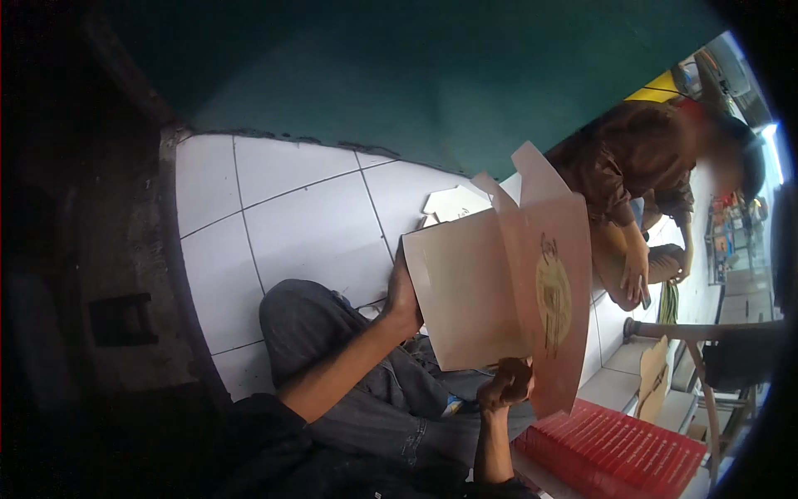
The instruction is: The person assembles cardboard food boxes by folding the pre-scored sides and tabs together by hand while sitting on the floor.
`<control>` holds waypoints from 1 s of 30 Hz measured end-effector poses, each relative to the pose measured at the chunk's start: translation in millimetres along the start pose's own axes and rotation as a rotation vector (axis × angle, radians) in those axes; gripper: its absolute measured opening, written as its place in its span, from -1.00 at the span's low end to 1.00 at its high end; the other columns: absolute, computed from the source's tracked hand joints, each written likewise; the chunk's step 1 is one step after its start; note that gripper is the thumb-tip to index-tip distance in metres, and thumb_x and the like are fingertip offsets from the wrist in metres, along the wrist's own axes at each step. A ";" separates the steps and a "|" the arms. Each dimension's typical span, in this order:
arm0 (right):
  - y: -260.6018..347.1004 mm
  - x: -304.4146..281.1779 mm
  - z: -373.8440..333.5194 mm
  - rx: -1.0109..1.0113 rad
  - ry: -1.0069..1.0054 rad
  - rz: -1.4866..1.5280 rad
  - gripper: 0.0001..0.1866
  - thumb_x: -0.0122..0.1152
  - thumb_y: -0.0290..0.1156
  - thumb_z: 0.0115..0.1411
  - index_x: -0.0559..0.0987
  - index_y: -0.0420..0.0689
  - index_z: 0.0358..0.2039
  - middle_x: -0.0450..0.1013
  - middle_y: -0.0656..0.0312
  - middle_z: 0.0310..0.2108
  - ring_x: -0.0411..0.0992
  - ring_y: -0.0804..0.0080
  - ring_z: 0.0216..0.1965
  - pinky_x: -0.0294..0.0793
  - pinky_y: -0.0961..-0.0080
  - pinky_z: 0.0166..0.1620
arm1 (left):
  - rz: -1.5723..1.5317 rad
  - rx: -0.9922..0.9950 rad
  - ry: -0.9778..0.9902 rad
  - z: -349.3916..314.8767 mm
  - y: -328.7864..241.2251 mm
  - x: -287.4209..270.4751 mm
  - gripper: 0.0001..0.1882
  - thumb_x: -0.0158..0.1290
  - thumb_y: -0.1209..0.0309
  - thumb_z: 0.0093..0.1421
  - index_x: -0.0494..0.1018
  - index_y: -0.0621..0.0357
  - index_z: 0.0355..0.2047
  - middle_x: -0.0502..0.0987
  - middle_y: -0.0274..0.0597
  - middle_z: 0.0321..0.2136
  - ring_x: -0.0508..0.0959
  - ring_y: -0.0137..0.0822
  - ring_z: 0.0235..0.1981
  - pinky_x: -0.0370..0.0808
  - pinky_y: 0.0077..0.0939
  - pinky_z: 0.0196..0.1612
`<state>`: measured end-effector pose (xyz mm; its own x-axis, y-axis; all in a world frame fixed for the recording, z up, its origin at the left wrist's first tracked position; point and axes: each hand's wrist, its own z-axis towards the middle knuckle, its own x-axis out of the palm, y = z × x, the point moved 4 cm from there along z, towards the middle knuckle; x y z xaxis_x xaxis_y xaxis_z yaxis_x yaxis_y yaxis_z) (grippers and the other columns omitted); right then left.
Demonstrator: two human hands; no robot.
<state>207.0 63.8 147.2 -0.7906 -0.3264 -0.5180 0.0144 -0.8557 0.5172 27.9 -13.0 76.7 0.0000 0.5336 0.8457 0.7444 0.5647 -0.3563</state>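
A pale cardboard box is held up over my lap, its long lid flap standing out on the right with a printed oval on it. My left hand grips the box's left side, its fingers partly hidden behind the panel. At the lower right corner, where the wall meets the flap, my right hand is closed on the cardboard with bent fingers. Beyond the box, white cut cardboard pieces lie on the tiled floor.
A stack of red flat cartons stands by my right arm. To the right sits another person in a brown shirt, hands low. A dark green surface spans the far side. Beside the cartons is a wooden frame.
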 end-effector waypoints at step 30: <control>4.4 -6.7 -9.5 0.192 -0.184 0.103 -0.73 -0.19 -0.31 0.14 0.43 -0.21 -0.49 0.29 0.16 -0.48 0.28 0.37 -0.43 0.30 0.48 -0.30 | 0.209 0.422 0.212 -18.2 -15.3 19.1 -0.42 -0.36 0.11 0.32 -0.11 0.13 0.25 0.31 0.02 0.05 0.42 -0.20 -0.02 0.41 -0.31 0.01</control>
<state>218.2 58.5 146.5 -0.8889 -0.3145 -0.3332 -0.0022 -0.7242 0.6896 28.7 -23.0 105.6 0.2878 0.5471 0.7860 0.3799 0.6882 -0.6181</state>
